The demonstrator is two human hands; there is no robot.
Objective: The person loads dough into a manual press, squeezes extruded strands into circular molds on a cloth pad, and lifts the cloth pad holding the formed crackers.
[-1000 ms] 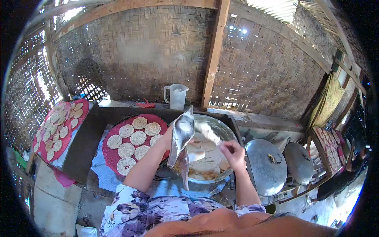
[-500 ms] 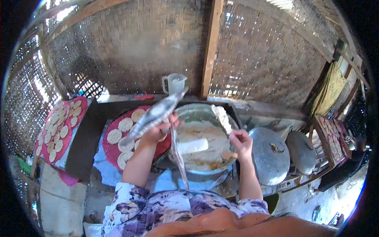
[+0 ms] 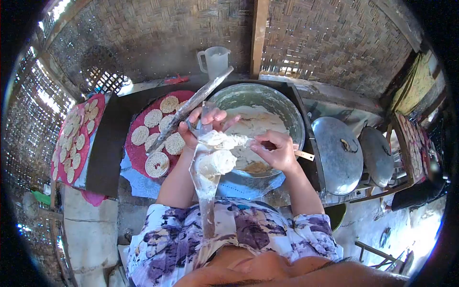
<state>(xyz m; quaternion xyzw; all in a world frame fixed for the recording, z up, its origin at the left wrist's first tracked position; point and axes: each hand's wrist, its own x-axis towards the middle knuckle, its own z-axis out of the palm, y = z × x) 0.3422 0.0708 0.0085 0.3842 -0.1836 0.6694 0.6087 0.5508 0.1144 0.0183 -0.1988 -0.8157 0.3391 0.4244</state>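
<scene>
My left hand grips a wooden press, two long dough-smeared bars joined near the fingers. A white dough-coated cylinder sticks out of its lower bar. Pinched in my right hand is a dough-covered stick, its far end touching the press above the cylinder. Behind both hands is a large metal basin with pale dough in it. To the left, round coiled dough pieces lie on a red round mat, partly hidden by the press.
A plastic pitcher stands behind the basin. Two lidded metal pots are on the right. More dough rounds lie on red mats at far left and far right. A wooden handle crosses the basin's right rim.
My left hand has turned the press so its dough-coated cylinder faces up. My right hand has brought the stick left and down onto the press. The view has tilted further down.
</scene>
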